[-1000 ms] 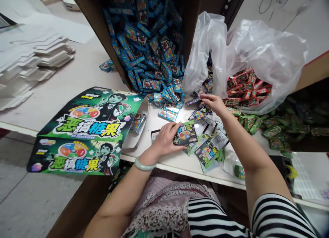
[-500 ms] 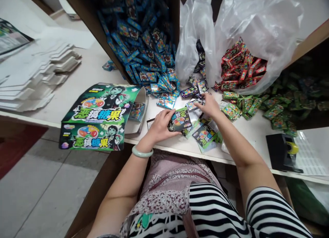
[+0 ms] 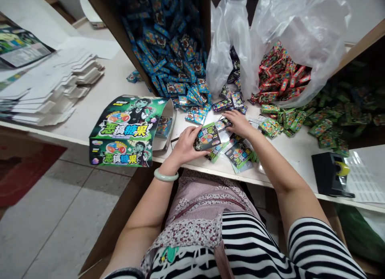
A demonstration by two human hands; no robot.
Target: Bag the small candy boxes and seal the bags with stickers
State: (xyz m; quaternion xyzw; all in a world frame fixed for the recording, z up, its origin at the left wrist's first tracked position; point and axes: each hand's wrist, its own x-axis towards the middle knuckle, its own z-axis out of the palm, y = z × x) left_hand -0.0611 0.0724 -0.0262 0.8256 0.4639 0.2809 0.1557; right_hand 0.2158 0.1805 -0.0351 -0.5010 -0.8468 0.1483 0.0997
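Observation:
My left hand (image 3: 189, 145), with a pale bangle at the wrist, grips a black-and-green printed candy bag (image 3: 207, 137) between thumb and fingers. Right beside the bag's far right edge, my right hand (image 3: 239, 123) pinches a small purple candy packet (image 3: 222, 123), partly hidden by the fingers. More purple candy packets (image 3: 222, 105) lie just beyond that hand. Under and beside my hands lie more printed candy bags (image 3: 240, 154) with clear plastic parts. Blue candy packets (image 3: 197, 114) rest past my left fingers, and green candy packets (image 3: 270, 126) lie to the right.
A cardboard box (image 3: 135, 66) of blue packets stands at the back. Plastic bags (image 3: 327, 34) behind hold purple and red packets (image 3: 284, 76). A green display box (image 3: 126, 130) sits at left, near flattened cartons (image 3: 45, 90). A black tape dispenser (image 3: 326, 174) stands at the front right.
My right hand has drawn the purple packet left, closer to the candy bag. My left hand keeps hold of the bag, which has shifted slightly left. The view has turned a little.

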